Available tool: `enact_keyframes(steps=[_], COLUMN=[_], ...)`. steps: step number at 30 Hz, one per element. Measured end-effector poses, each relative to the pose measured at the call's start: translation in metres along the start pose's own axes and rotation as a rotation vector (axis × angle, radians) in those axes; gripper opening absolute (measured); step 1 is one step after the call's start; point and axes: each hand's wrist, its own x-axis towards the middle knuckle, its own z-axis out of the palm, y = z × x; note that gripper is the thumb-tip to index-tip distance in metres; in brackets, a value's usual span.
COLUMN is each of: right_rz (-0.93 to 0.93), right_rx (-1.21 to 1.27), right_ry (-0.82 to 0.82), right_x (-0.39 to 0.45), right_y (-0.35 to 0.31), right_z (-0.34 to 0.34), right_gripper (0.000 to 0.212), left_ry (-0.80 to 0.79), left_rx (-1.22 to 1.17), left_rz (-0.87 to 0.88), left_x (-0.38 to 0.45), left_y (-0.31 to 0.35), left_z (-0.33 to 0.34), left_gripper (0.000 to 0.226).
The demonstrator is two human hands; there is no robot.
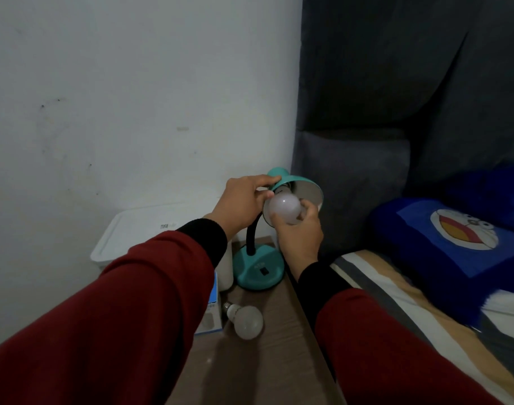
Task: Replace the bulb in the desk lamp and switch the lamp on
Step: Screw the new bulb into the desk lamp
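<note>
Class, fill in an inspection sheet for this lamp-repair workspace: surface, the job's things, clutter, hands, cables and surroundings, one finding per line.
Surface: brown wooden table, beside the bed.
Job's things: teal desk lamp standing on the table, unlit; one bulb held at the shade; spare bulb lying on its side.
Clutter: blue and white box by the spare bulb; white bin behind.
Hands: left hand grips the shade's top; right hand holds the bulb.
Cables: nothing seen.
Surroundings: white wall, grey headboard, blue cartoon pillow, striped sheet.
</note>
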Motion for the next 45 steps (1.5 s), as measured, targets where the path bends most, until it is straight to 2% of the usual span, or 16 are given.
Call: enact_keyframes(steps=[2,6,11,16,21,25,31,37,42,45], right_rz=[0.001,-0.023,-0.05,-0.049,-0.021,0.002,0.003,-0.023,0.01,0.007], right_rx=[0.044,0.035,-0.018,0.006,-0.032,0.003,-0.027,-0.073,-0.093,-0.065], right_ry=[-0.005,0.007,0.025,-0.01,-0.007,0.015,0.032,0.025,0.032,0.03], right_x=[-0.0033,-0.0045,-0.0046,-0.0072,-0.0065,-0.0025,-0.0073,-0.0077,-0.0083,-0.0073], right_y=[-0.0023,-0.0088,-0.0079,-0.0032,-0.0074,-0.0048,-0.0098,-0.0089,-0.0108,-0.0093], right_z=[0.0002,0.001,-0.0001,0.0028,-0.0013,0.0011,-0.0041,-0.002,-0.0013,-0.0034], right_gripper=[0.069,0.054,0.064,0.052,0.064,0.052,0.073,0.057,0.073,0.059], left_ry=[-0.005,-0.008,-0.01,-0.008,-0.01,-0.001,-0.007,-0.006,-0.008,-0.009], left_rx=[-0.001,0.002,-0.012,-0.002,-0.001,0.0,-0.01,-0.007,-0.008,-0.013], left_rz=[-0.001,-0.006,-0.022,-0.021,-0.018,-0.023,-0.035,-0.041,-0.039,-0.037], left_x=[-0.0003,0.0005,0.0001,0.0015,0.0007,0.0014,0.0007,0.0014,0.001,0.0002], left_y=[0.0003,0.0005,0.0007,0.0014,0.0023,0.0016,0.0026,0.0022,0.003,0.0033], left_z=[-0.0003,-0.001,-0.0005,-0.0007,-0.001,-0.0006,-0.0004,-0.0013,-0.0008,-0.0009], left_gripper=[0.034,0.034,0.034,0.034,0.034,0.034,0.034,0.034,0.034,0.034])
